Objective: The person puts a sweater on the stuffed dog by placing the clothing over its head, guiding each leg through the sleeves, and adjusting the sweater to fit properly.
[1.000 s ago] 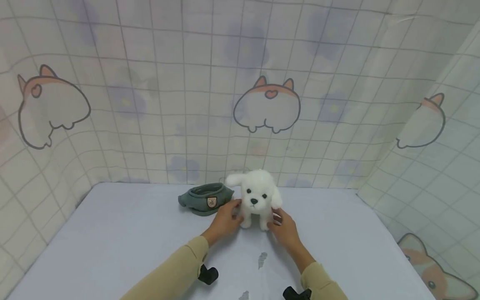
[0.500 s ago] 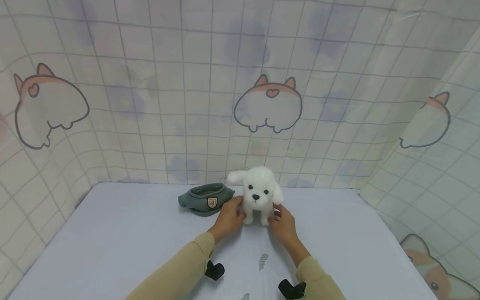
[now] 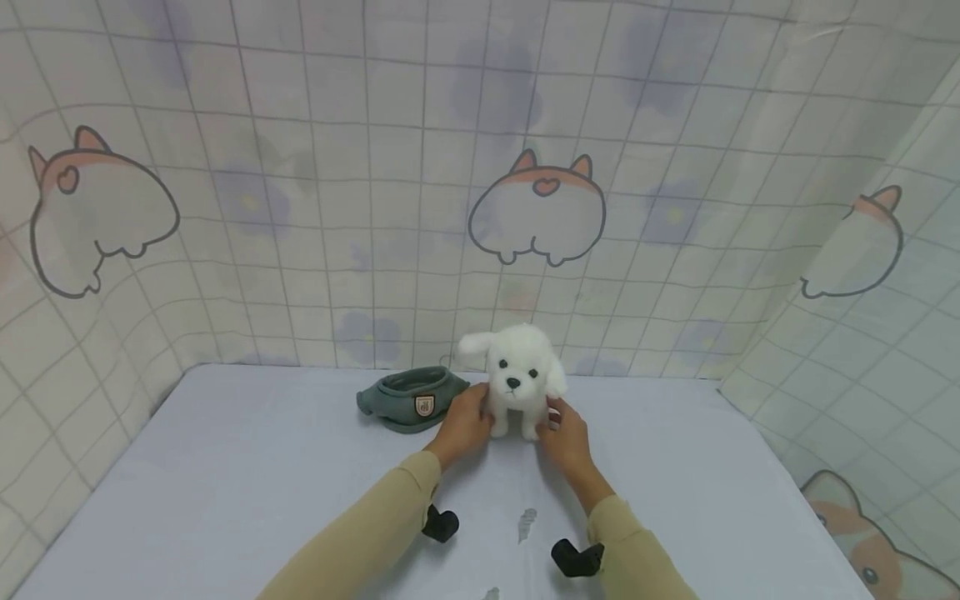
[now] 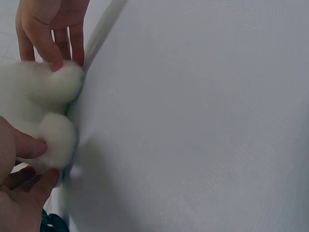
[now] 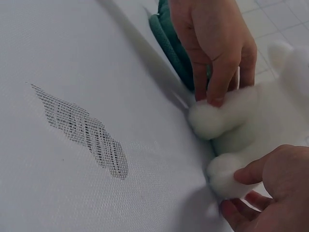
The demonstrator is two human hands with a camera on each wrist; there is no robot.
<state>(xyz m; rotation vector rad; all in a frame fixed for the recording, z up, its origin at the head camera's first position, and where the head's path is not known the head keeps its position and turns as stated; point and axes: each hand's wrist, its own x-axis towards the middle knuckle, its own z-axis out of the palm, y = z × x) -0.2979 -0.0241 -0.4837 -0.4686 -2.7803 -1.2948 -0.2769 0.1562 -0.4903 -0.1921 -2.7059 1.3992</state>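
A white plush dog (image 3: 519, 367) stands upright at the back of the table, facing me, one ear sticking out sideways. My left hand (image 3: 462, 425) grips its front leg on the left of the head view. On the other side, my right hand (image 3: 567, 440) holds the other front leg. The right wrist view shows the right thumb on one paw (image 5: 227, 174) with fingers beneath, and the left fingers on the other paw (image 5: 206, 120). A green fabric piece (image 3: 397, 404) with an open top and a shield patch lies close beside my left hand.
A white cloth covers the table (image 3: 285, 467), with a few grey worn patches (image 3: 527, 525) in front of the dog. Right behind the table hangs a checked curtain (image 3: 390, 275) printed with corgis; more of it encloses both sides.
Both hands have shifted the plush dog a little farther back, toward the curtain, and slightly right. The green fabric piece has stayed where it was.
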